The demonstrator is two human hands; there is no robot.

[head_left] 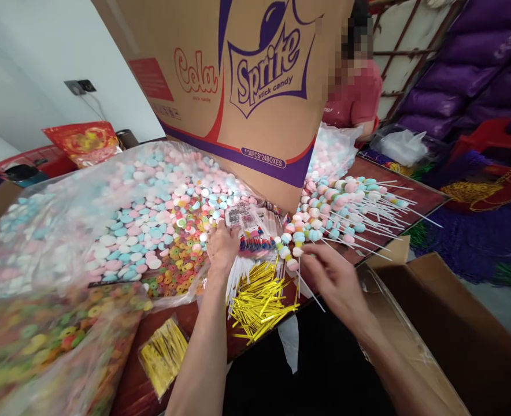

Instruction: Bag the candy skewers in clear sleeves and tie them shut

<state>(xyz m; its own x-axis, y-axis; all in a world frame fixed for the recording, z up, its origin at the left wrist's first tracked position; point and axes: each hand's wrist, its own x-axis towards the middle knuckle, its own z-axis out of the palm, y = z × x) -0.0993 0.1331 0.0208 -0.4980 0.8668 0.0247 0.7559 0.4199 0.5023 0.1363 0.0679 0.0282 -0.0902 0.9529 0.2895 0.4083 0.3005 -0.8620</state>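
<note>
My left hand (pixel 222 247) reaches to where loose candies meet a stack of printed clear wrappers (pixel 255 234). Its fingers are bent together, and what lies in them is hidden. My right hand (pixel 336 280) is curled at the near end of the candy skewers, finger and thumb closed at the base of a candy skewer (pixel 287 254) with a white stick. Pink, blue and white candies (pixel 129 231) and ring-shaped gummies (pixel 181 263) spread left of my left hand. Gold twist ties (pixel 262 303) lie between my forearms, beside white sticks (pixel 238 277).
A large cardboard box (pixel 247 115) stands behind the wrappers. Many finished skewers (pixel 355 202) are heaped at the right. A bag of gummy rings (pixel 43 346) and a packet of ties (pixel 163 355) lie front left. An open carton (pixel 455 323) stands right; a person (pixel 363 95) is behind.
</note>
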